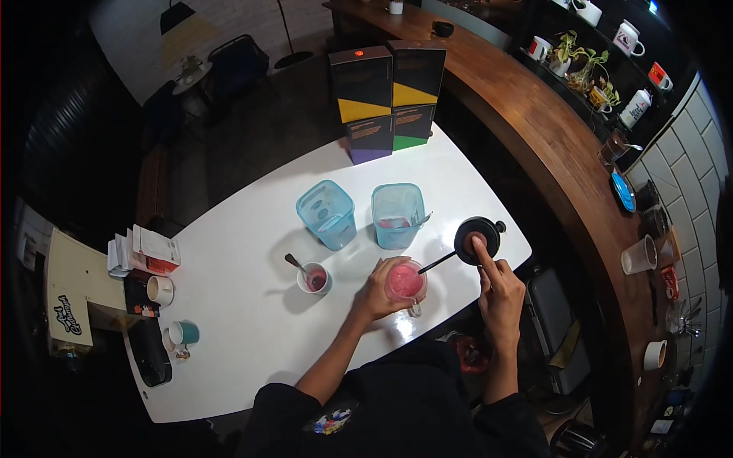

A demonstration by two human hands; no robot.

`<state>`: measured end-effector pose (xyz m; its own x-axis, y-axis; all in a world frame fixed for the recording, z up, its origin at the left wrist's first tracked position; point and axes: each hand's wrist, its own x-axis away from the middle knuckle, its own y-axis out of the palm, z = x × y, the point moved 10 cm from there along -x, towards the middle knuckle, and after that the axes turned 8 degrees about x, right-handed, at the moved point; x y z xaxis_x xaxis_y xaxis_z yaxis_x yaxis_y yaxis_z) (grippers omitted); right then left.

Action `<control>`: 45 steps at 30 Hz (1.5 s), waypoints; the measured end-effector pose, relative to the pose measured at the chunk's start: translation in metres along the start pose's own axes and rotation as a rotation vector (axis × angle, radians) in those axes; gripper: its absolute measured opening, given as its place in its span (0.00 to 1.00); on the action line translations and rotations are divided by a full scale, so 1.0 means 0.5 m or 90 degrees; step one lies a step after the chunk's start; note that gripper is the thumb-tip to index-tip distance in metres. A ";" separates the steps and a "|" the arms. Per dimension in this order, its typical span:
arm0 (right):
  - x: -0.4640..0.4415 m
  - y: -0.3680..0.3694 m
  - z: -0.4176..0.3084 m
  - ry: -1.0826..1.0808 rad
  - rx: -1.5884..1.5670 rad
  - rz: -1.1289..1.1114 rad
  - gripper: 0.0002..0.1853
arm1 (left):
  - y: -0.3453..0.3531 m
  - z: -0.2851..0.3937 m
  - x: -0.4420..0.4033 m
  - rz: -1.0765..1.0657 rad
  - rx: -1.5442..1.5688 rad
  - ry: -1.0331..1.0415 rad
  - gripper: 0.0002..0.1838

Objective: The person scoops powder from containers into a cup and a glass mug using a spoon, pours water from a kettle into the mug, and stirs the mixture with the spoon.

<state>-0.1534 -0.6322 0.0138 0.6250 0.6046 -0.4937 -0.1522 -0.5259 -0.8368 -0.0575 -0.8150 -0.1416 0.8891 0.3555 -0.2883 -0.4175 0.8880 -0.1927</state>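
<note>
My left hand (374,294) is wrapped round a clear glass mug (414,308) that holds a pink, frothy-looking drink (405,281). My right hand (501,296) grips a black gooseneck kettle (489,233), its index finger pressed on the lid. The kettle's thin spout reaches left to the mug's rim; whether liquid flows from it I cannot tell. Left of the mug, a small white cup (321,288) with dark red residue has a spoon (294,263) standing in it. Behind are two translucent blue containers, one tilted (327,215) and one (397,200) with pink contents and a utensil handle.
Stacked dark boxes (388,103) stand at the white table's (237,305) far edge. Papers (145,250), a white cup (159,291), a teal cup (184,333) and a black case (149,353) sit at the left. A curved wooden counter (565,164) runs along the right.
</note>
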 end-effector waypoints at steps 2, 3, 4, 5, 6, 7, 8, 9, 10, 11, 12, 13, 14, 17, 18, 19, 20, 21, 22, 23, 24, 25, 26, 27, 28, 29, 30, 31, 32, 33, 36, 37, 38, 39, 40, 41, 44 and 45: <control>0.002 0.005 0.001 -0.006 -0.003 0.000 0.48 | 0.000 -0.002 -0.002 0.003 0.000 0.004 0.46; 0.004 0.008 0.001 -0.008 -0.002 -0.005 0.48 | 0.000 -0.003 -0.002 0.006 0.001 0.002 0.46; 0.005 0.010 0.001 -0.009 0.000 -0.011 0.47 | 0.000 -0.004 -0.001 0.008 0.002 -0.001 0.46; 0.005 0.009 0.000 -0.009 0.000 -0.011 0.47 | 0.000 -0.003 -0.001 0.008 0.002 -0.001 0.46; 0.004 0.009 -0.001 -0.008 0.004 -0.015 0.47 | 0.000 -0.003 0.000 0.007 0.000 -0.003 0.46; 0.003 0.009 -0.001 -0.006 0.008 -0.019 0.47 | 0.000 -0.003 0.000 0.005 -0.002 -0.005 0.46; 0.003 0.009 0.000 -0.006 0.008 -0.018 0.47 | -0.001 -0.004 0.000 0.005 -0.003 -0.005 0.46; 0.002 0.006 0.001 -0.006 0.009 -0.012 0.47 | -0.001 -0.002 -0.001 0.003 -0.002 0.002 0.46; 0.002 0.005 0.001 -0.005 0.010 -0.006 0.47 | 0.000 -0.001 -0.001 0.001 -0.001 0.009 0.46; 0.000 0.002 0.001 -0.005 0.010 -0.005 0.47 | 0.000 -0.001 -0.001 0.000 -0.002 0.009 0.46; -0.003 -0.004 -0.002 -0.007 0.007 0.000 0.47 | 0.001 -0.003 0.000 -0.001 0.006 0.005 0.46; -0.005 -0.009 -0.004 -0.010 0.004 0.005 0.47 | 0.002 -0.004 0.000 -0.002 0.013 0.002 0.46; -0.005 -0.011 -0.005 -0.009 0.004 0.006 0.47 | 0.001 -0.004 -0.001 -0.003 0.012 0.002 0.46; -0.007 -0.017 -0.007 -0.009 0.001 0.012 0.48 | 0.001 0.000 -0.001 -0.008 0.005 0.003 0.46; -0.007 -0.019 -0.007 -0.011 -0.001 0.013 0.48 | 0.000 -0.001 -0.001 -0.006 0.012 -0.011 0.46; -0.006 -0.020 -0.008 -0.012 -0.003 0.014 0.48 | 0.000 -0.004 0.000 -0.005 0.019 -0.026 0.46; -0.006 -0.020 -0.007 -0.011 -0.003 0.014 0.48 | 0.002 -0.005 0.000 -0.006 0.019 -0.026 0.46; -0.006 -0.019 -0.008 -0.012 0.000 0.009 0.48 | 0.002 -0.009 0.000 -0.003 0.021 -0.031 0.46; -0.005 -0.017 -0.008 -0.013 0.003 0.003 0.47 | 0.002 -0.012 0.000 0.000 0.022 -0.036 0.46; -0.005 -0.015 -0.008 -0.013 0.002 0.003 0.47 | 0.002 -0.010 0.000 0.000 0.022 -0.036 0.46; -0.004 -0.012 -0.008 -0.015 0.008 0.002 0.47 | 0.001 -0.005 -0.001 -0.001 0.011 -0.029 0.46; -0.003 -0.010 -0.009 -0.017 0.013 0.001 0.46 | 0.001 -0.001 -0.001 -0.002 0.000 -0.023 0.46; -0.003 -0.009 -0.009 -0.017 0.013 0.001 0.46 | 0.001 -0.002 -0.001 -0.002 0.000 -0.023 0.46; -0.002 -0.007 -0.008 -0.015 0.015 -0.007 0.46 | 0.001 -0.004 -0.001 -0.004 0.002 -0.021 0.46; -0.001 -0.004 -0.008 -0.014 0.017 -0.015 0.45 | 0.002 -0.005 -0.001 -0.007 0.004 -0.019 0.46; 0.000 -0.003 -0.007 -0.013 0.017 -0.015 0.45 | 0.002 -0.006 -0.001 -0.007 0.004 -0.019 0.46; 0.001 -0.001 -0.005 -0.014 0.018 -0.016 0.45 | 0.003 -0.006 -0.001 -0.005 0.009 -0.020 0.46; 0.002 0.000 -0.004 -0.014 0.020 -0.016 0.45 | 0.002 -0.007 0.000 -0.003 0.015 -0.020 0.46; 0.002 -0.001 -0.004 -0.014 0.020 -0.015 0.45 | 0.002 -0.008 0.000 -0.003 0.015 -0.020 0.46; 0.002 -0.003 -0.005 -0.015 0.017 -0.014 0.45 | 0.002 -0.008 0.001 -0.003 0.007 -0.017 0.47; 0.001 -0.008 -0.006 -0.014 0.012 -0.010 0.45 | 0.003 -0.014 0.001 -0.004 0.006 -0.015 0.47; 0.000 -0.009 -0.007 -0.013 0.010 -0.008 0.45 | 0.003 -0.017 0.001 -0.004 0.014 -0.016 0.47; 0.000 -0.009 -0.006 -0.013 0.010 -0.008 0.45 | 0.003 -0.018 0.001 -0.004 0.014 -0.016 0.47; 0.000 -0.010 -0.006 -0.013 0.010 -0.005 0.45 | 0.003 -0.019 0.001 -0.004 0.016 -0.017 0.47; 0.000 -0.011 -0.006 -0.013 0.011 -0.002 0.45 | 0.004 -0.019 0.001 -0.004 0.018 -0.017 0.47; 0.000 -0.011 -0.006 -0.013 0.011 -0.002 0.45 | 0.004 -0.019 0.001 -0.004 0.018 -0.017 0.47; 0.001 -0.009 -0.006 -0.013 0.013 -0.005 0.44 | 0.003 -0.019 0.002 0.000 0.012 -0.023 0.47; 0.001 -0.007 -0.007 -0.014 0.018 -0.010 0.44 | 0.002 -0.017 0.001 0.001 0.010 -0.021 0.47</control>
<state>-0.1499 -0.6321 0.0174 0.6102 0.6263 -0.4852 -0.1639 -0.4993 -0.8508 -0.0592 -0.8164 -0.1497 0.8943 0.3662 -0.2571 -0.4163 0.8916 -0.1781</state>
